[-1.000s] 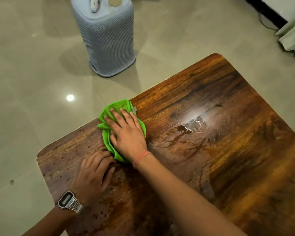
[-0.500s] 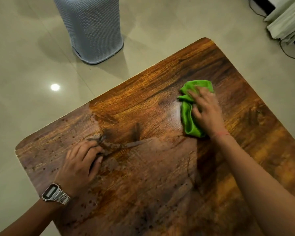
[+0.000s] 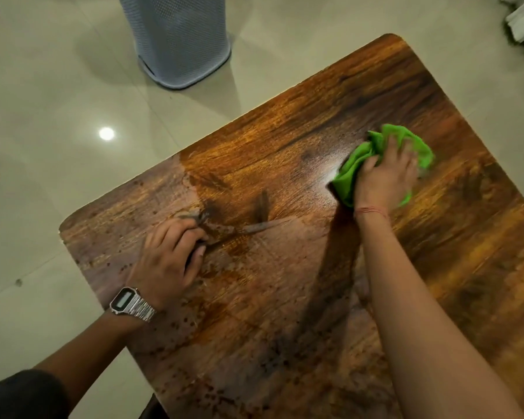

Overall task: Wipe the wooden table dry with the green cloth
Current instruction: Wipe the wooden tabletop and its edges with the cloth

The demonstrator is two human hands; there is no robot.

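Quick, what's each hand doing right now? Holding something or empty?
Left hand: fingers loosely curled, resting on the wooden table, holding nothing.
Right hand: pressing the green cloth, thumb curled round it.

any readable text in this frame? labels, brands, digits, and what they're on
None can be read.
Wristwatch on the left wrist: its display is too small and blurred to give digits or a brand.
Grey mesh-patterned bin: no label visible.
Green cloth and wooden table: no print.
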